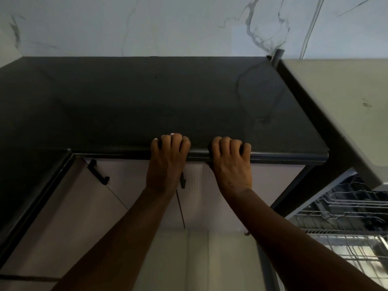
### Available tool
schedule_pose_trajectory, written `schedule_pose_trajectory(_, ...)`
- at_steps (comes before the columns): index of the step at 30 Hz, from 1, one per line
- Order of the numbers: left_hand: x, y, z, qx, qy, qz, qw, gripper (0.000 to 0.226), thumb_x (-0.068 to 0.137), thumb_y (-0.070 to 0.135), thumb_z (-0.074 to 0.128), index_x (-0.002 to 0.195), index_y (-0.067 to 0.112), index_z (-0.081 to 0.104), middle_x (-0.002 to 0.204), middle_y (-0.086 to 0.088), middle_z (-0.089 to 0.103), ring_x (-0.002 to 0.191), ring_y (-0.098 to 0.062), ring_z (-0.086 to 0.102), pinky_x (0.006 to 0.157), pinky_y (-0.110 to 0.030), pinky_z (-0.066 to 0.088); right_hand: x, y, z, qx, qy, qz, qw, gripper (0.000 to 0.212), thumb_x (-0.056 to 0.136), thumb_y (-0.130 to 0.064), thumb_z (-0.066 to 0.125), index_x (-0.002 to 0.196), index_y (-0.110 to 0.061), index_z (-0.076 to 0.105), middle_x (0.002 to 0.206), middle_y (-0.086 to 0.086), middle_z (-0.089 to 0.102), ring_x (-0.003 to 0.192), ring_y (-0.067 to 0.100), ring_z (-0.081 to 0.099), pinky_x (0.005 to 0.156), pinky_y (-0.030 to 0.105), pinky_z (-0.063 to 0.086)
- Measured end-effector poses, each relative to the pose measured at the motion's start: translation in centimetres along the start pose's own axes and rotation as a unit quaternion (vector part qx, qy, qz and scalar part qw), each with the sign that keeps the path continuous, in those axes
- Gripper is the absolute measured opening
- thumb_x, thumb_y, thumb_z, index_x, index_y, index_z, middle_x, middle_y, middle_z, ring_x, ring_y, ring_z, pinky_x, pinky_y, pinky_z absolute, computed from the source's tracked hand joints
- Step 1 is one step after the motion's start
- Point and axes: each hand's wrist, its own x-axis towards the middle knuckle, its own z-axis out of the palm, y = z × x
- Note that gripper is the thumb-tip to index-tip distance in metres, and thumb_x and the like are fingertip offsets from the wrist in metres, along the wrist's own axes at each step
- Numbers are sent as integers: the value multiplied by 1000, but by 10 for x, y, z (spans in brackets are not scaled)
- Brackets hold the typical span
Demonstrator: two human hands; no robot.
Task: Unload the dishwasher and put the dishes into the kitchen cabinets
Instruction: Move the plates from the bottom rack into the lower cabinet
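My left hand (168, 160) and my right hand (231, 162) both grip the front edge of the black countertop (147, 97), side by side, with fingers curled over the rim. Neither hand holds a dish. At the lower right the dishwasher (344, 208) is open, and its wire racks (357, 246) are pulled into view. I cannot make out any dishes in the racks from here. Below the counter are pale cabinet doors (84, 198), which are closed.
A black handle (97, 172) sticks out of the left cabinet door. The counter turns a corner toward me at the left. A pale appliance top (346, 97) stands right of the counter above the dishwasher. A marble-patterned wall (189, 26) backs the counter.
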Motion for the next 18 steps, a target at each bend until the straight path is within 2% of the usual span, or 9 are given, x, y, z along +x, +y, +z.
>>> schedule_pose_trajectory(5, -9, -2, 14, -17, 58, -9, 998, 67, 71, 22, 76, 127, 8, 42, 125, -18, 47, 111, -35, 52, 93, -46, 46, -8, -3, 5, -41, 41, -4, 998, 66, 73, -25, 76, 126, -4, 41, 111, 21, 53, 102, 39, 51, 89, 50, 43)
schedule_pose_trajectory(12, -6, -10, 31, 10, 109, 20, 994, 68, 73, 21, 74, 129, 8, 39, 125, -17, 42, 111, -33, 46, 88, -43, 47, -8, -3, 20, -77, 101, -8, 992, 53, 78, -16, 65, 124, -4, 42, 112, 22, 50, 105, 39, 47, 92, 50, 41)
schedule_pose_trajectory(15, -6, -8, 30, 8, 119, 11, 993, 59, 77, 19, 70, 127, 9, 40, 123, -17, 42, 110, -33, 46, 88, -43, 47, -8, -6, 17, -83, 89, 0, 993, 50, 80, -15, 62, 124, -3, 42, 113, 22, 51, 105, 39, 50, 93, 50, 43)
schedule_pose_trajectory(18, -7, -5, 18, 4, 109, 17, 994, 48, 77, 19, 66, 118, 11, 43, 117, -15, 45, 103, -32, 48, 86, -42, 47, -8, -10, 8, -51, 51, 15, 997, 58, 76, -18, 70, 124, -3, 40, 111, 21, 53, 104, 40, 51, 93, 51, 43)
